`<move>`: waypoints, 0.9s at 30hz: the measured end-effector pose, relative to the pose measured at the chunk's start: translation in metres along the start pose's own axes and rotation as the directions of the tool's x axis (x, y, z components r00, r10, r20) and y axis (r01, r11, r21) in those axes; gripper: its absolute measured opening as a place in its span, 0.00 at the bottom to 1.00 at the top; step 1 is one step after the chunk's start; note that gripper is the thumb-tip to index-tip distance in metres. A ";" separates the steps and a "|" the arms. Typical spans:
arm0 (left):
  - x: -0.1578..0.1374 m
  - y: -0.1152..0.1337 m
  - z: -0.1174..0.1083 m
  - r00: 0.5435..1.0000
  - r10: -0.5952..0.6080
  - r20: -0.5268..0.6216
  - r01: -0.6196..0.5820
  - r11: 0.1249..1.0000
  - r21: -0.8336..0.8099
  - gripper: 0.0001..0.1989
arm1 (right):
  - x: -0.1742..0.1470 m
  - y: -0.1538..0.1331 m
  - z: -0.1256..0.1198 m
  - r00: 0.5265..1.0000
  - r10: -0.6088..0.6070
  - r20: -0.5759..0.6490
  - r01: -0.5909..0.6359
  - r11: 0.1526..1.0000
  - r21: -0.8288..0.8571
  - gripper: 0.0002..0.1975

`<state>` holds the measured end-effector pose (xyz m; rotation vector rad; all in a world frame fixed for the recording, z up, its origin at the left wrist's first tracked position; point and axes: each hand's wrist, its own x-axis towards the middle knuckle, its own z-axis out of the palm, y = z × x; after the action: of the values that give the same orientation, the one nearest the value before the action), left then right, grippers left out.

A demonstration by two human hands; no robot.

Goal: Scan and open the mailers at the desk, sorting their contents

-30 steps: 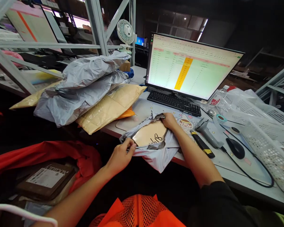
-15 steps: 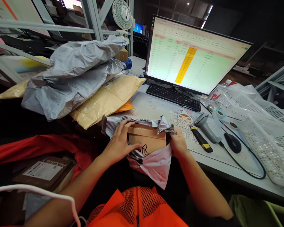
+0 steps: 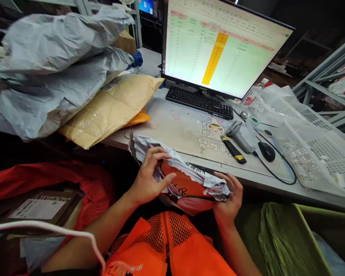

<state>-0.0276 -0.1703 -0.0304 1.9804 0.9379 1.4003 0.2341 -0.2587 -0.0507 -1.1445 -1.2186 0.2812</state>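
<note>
A torn-open grey plastic mailing bag point(image 3: 163, 146) is tilted above my lap, just in front of the desk edge. Inside its opening a cardboard box point(image 3: 189, 182) with black handwriting shows, looking orange in this light. My left hand point(image 3: 151, 178) grips the bag's left side, fingers over the torn rim and thumb stretched toward the box. At the other end, my right hand point(image 3: 230, 199) is closed on the crumpled right corner of the bag. The box's lower part is hidden by the bag.
Grey parcels point(image 3: 54, 42) and a yellow padded envelope point(image 3: 117, 107) are piled at the left. On the desk point(image 3: 172, 130) are a keyboard point(image 3: 198, 101), a monitor, a utility knife point(image 3: 234, 149), a barcode scanner point(image 3: 241, 138), a mouse point(image 3: 266, 151) and white baskets point(image 3: 319, 153). A green bin point(image 3: 278, 234) stands right.
The bag and box have tipped and come down off the desk edge toward my lap. My right hand has moved right and down with the bag's corner. The view has shifted right and downward.
</note>
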 end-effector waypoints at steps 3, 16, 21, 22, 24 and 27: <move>-0.028 0.007 0.010 0.992 -0.066 0.103 0.060 0.996 0.062 0.18 | -0.019 -0.006 -0.028 0.960 -0.232 0.156 0.249 0.963 -0.100 0.31; -0.028 0.017 -0.009 0.467 -0.268 0.843 0.199 0.960 0.195 0.17 | -0.029 -0.023 -0.053 0.461 0.622 0.633 -0.759 0.646 -0.081 0.07; -0.012 0.031 0.004 0.492 -0.267 0.829 -0.003 0.951 0.308 0.17 | -0.016 -0.016 -0.055 0.335 0.753 0.566 -0.858 0.492 -0.148 0.08; -0.009 0.030 0.008 0.477 -0.263 0.839 -0.003 0.954 0.300 0.18 | -0.014 -0.014 -0.055 0.332 0.747 0.576 -0.854 0.497 -0.153 0.08; -0.004 0.024 0.016 0.437 -0.242 0.866 0.025 0.966 0.258 0.22 | -0.013 -0.010 -0.057 0.369 0.712 0.597 -0.809 0.563 -0.171 0.10; 0.006 0.009 0.026 0.375 -0.214 0.902 0.116 0.976 0.184 0.28 | -0.012 -0.006 -0.066 0.599 0.571 0.562 -0.563 0.799 -0.211 0.23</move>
<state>0.0001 -0.1713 -0.0283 2.1704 0.5913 -0.0409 0.2822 -0.3057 -0.0466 -1.5024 -1.3580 1.2215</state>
